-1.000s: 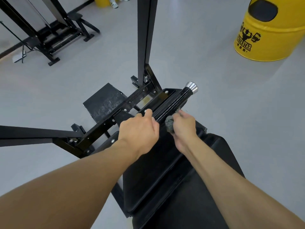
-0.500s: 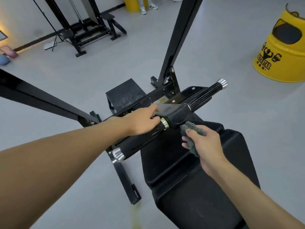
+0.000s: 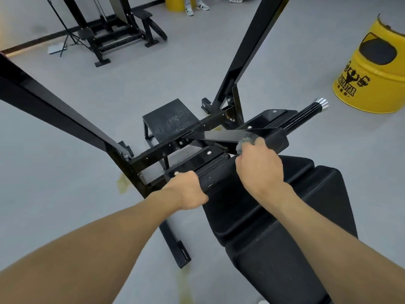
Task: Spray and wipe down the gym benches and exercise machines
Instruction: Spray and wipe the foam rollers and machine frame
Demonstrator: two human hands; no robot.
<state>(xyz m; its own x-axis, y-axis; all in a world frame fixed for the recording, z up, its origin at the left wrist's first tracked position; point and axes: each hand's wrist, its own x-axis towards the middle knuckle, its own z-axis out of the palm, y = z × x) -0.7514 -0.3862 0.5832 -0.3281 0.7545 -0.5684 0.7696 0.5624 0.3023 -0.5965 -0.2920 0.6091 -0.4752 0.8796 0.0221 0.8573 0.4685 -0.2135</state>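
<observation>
The long ribbed black bar (image 3: 304, 118) runs along the far edge of the soft black pad (image 3: 285, 216), near left to far right, ending in a shiny round cap. My left hand (image 3: 186, 189) grips its near end. My right hand (image 3: 258, 170) squeezes a fuzzy grey cloth (image 3: 246, 142) onto it.

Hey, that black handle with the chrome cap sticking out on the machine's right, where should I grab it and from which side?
Probably mid-length on the ribbed black handle, inboard of the chrome cap, coming from above and wrapping across it. It is a round bar jutting out bare, and the flared cap would stop a slip. The right hand is nearest.
</observation>
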